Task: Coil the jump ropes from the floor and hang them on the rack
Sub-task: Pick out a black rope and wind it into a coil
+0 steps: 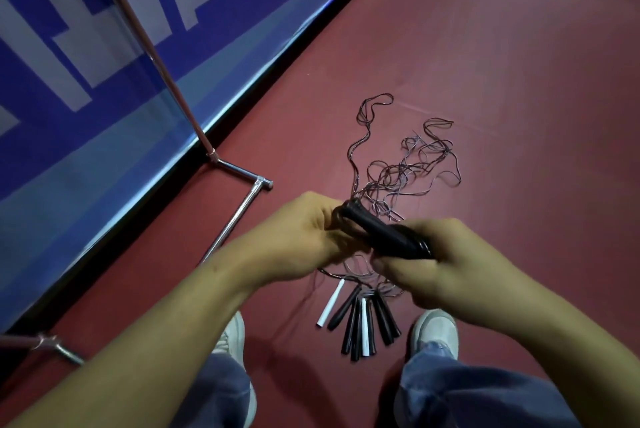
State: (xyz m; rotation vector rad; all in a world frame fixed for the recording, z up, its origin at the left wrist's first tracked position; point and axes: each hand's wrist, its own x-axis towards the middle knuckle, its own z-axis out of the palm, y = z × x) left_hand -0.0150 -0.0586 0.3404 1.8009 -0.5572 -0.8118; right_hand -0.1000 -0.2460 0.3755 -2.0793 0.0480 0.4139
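A coiled black jump rope [381, 235] with its handles is held between both hands above the floor. My left hand [304, 230] grips its coiled cord end; my right hand [440, 265] grips the handle end. On the red floor beyond lies a tangle of thin dark rope cords [412, 164]. Below my hands several black and white rope handles [360, 320] lie side by side between my shoes. The chrome rack [180, 95] stands at the left, its upright rising from a base bar [239, 216] on the floor.
A blue banner wall [104, 57] with white lettering runs along the left behind the rack. My two white shoes [436, 330] stand either side of the handles. Red floor stretches to the right and far side.
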